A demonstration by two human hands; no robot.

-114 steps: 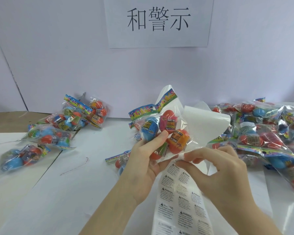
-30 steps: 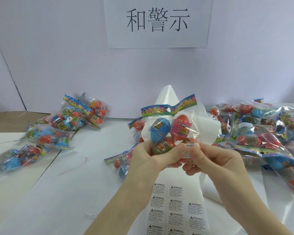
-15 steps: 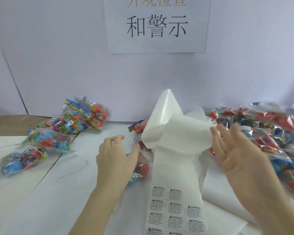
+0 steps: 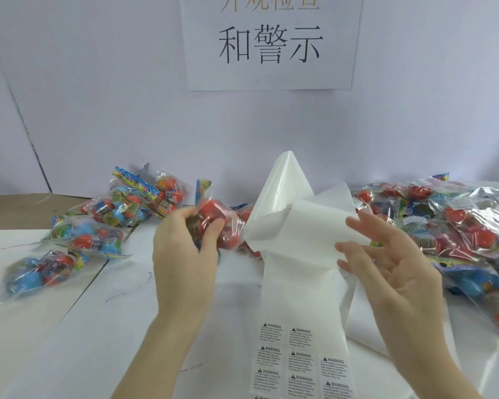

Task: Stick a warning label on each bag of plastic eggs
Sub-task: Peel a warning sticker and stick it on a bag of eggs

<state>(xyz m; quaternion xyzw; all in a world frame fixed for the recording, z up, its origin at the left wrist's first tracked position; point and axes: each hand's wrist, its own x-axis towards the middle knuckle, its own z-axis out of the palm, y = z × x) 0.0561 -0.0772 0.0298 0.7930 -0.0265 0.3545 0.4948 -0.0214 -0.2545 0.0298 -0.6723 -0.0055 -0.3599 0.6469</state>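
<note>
The left hand (image 4: 185,249) has its fingers curled round a clear bag of plastic eggs (image 4: 216,223), held just above the white table (image 4: 69,341) a little toward 11 o'clock from the centre; the bag is blurred, but red eggs show through the film and a coloured header strip stands up at its top. The right hand (image 4: 392,272) is free of any load, palm turned inward with fingers spread and relaxed, its fingertips at the curled-over end of the label sheet (image 4: 297,272). That sheet runs from 6 o'clock up the middle, with small printed warning labels (image 4: 300,355) left only on its lower part and bare backing above. At 9 to 10 o'clock lie several sealed bags (image 4: 113,214), each holding blue, red and orange eggs. At 3 o'clock a larger heap of bags (image 4: 458,226) is piled, also filled with mixed eggs. A paper sign (image 4: 271,44) hangs on the wall at 12 o'clock
</note>
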